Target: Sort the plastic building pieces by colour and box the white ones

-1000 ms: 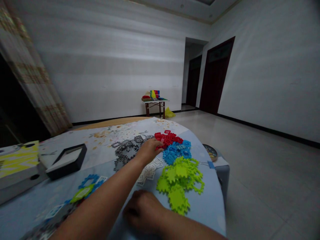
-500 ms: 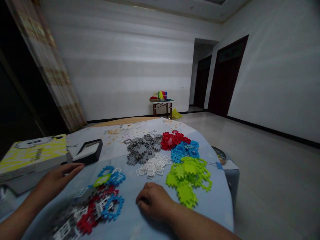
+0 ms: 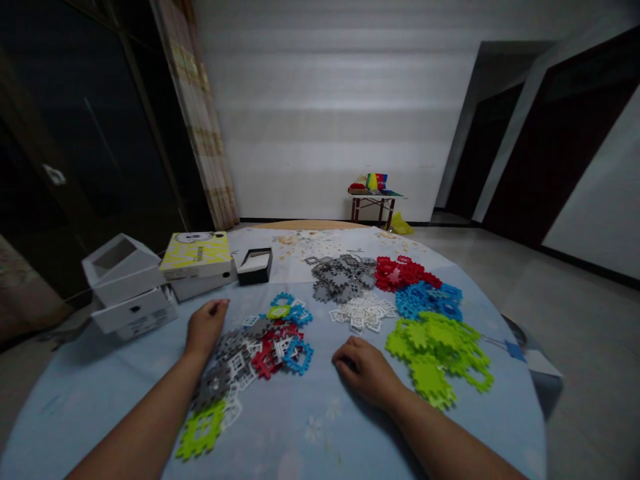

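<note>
The left hand (image 3: 205, 330) is just beside the left edge of a mixed pile (image 3: 265, 360) of gear-edged pieces on the counter (image 3: 280, 433) — thumb and fingertips close, though I cannot tell whether they meet. The right hand (image 3: 364, 372) rests near the green pile (image 3: 437, 347), fingers curled inward; its grip, closed or slightly apart, I cannot tell. Beyond lie the white pile (image 3: 363, 312), gray pile (image 3: 340, 279), red pile (image 3: 403, 273) and blue pile (image 3: 425, 301) — with a yellow box (image 3: 197, 257) and black box (image 3: 255, 275) farther left.
</note>
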`<act>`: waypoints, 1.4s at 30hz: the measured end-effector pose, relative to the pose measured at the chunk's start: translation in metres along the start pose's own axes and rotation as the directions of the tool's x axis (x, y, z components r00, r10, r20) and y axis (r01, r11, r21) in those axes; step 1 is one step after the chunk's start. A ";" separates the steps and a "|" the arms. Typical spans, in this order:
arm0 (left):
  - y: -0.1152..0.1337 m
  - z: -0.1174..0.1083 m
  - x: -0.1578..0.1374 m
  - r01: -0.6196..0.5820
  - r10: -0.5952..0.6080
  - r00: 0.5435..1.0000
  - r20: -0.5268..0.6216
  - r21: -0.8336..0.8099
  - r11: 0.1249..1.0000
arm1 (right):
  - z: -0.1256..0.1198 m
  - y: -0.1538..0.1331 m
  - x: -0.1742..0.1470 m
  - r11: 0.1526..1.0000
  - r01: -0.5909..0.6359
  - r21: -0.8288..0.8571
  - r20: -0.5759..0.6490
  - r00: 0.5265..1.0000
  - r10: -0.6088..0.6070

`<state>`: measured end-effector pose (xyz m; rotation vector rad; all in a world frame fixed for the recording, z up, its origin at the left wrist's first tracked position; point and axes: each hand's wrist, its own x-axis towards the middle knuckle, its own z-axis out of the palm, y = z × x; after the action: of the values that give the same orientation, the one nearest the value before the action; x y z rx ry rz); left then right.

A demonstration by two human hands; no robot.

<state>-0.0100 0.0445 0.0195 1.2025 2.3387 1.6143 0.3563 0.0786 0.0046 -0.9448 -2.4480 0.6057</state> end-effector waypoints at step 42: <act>-0.007 -0.005 0.000 0.100 -0.087 0.988 0.124 -0.098 0.990 | 0.030 -0.066 0.075 0.895 0.413 -0.169 0.127 0.909 -0.396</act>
<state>-0.0158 0.0397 0.0156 1.1181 2.1758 1.5664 0.2559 0.0795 0.0343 -0.4492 -2.7101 0.2726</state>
